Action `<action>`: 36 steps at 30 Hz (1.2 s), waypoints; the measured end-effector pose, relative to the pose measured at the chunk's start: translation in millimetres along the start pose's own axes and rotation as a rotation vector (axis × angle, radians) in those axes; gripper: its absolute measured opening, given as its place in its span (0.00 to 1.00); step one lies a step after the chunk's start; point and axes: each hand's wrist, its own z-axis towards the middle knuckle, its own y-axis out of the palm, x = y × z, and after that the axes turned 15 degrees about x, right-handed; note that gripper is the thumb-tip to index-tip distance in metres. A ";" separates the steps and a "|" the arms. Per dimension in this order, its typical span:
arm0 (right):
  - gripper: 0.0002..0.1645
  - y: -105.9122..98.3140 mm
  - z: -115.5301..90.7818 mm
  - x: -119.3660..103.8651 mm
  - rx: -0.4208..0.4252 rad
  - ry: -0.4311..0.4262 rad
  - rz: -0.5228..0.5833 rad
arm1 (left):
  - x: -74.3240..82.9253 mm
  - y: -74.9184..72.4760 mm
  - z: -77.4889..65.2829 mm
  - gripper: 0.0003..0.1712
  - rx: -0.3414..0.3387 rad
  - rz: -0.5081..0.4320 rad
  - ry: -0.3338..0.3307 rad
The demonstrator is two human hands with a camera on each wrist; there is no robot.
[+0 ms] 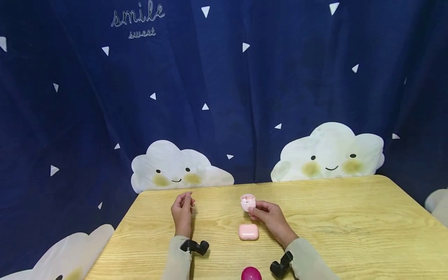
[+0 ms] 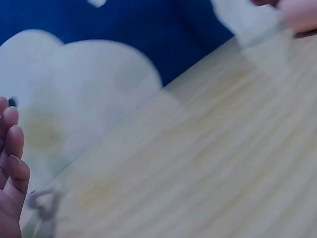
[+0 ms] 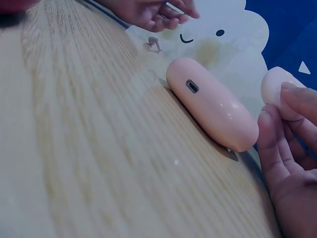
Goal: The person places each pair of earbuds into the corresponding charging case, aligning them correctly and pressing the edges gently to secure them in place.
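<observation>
My right hand (image 1: 274, 221) pinches a pale pink earbud case (image 1: 247, 203) between thumb and fingers, its lid raised. A closed pink earbud case (image 1: 248, 232) rests on the table just in front of that hand; its charging port faces the right wrist camera. To the left, my left hand (image 1: 182, 212) is over the table with loosely bent fingers and nothing gripped. Close beside it, a small earbud (image 3: 154, 43) shows below the fingers in the right wrist view, and blurred in the left wrist view.
A magenta round object (image 1: 251, 273) sits at the near edge of the head view. The wooden table (image 1: 350, 225) ends at a dark blue curtain (image 1: 224, 77) printed with white clouds and triangles. Black wrist cameras are strapped over both sleeves.
</observation>
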 end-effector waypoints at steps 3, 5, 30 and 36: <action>0.20 0.7 0.4 0.0 0.003 -0.001 0.001 | 0.5 -11.5 8.2 0.11 0.078 0.105 0.077; 0.20 0.8 0.9 0.6 0.008 0.004 0.003 | 0.5 -17.4 12.0 0.10 0.124 0.211 0.135; 0.21 2.0 2.1 1.3 0.017 0.011 -0.007 | -4.3 -26.5 11.2 0.10 -0.049 0.857 0.241; 0.20 2.4 2.5 2.0 0.019 0.011 -0.009 | -2.5 -26.8 10.0 0.08 -0.051 0.858 0.258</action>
